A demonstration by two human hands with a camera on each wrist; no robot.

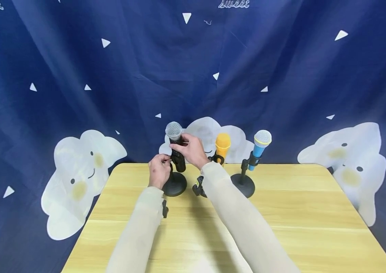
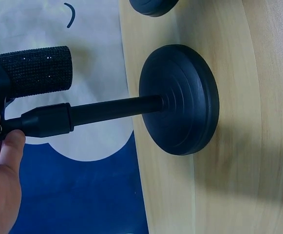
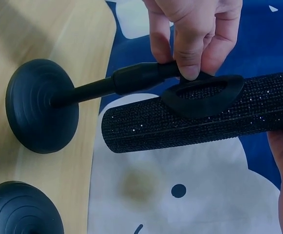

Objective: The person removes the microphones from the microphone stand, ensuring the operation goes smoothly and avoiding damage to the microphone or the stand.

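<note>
A black, glittery microphone with a silver mesh head sits in the clip of a black microphone stand, its body slanting. My left hand pinches the joint just below the clip, between thumb and fingers; the left wrist view shows those fingers close up. Higher up, my right hand holds the microphone just under its mesh head, thumb across the front. At the right edge of the right wrist view, part of that hand shows against the microphone's side. The stand's round base rests on the table.
To the right, an orange microphone sits in another clip, its stand partly hidden by my right sleeve. Further right, a blue microphone with a white head leans in a stand with a round base. Behind the wooden table hangs a blue curtain.
</note>
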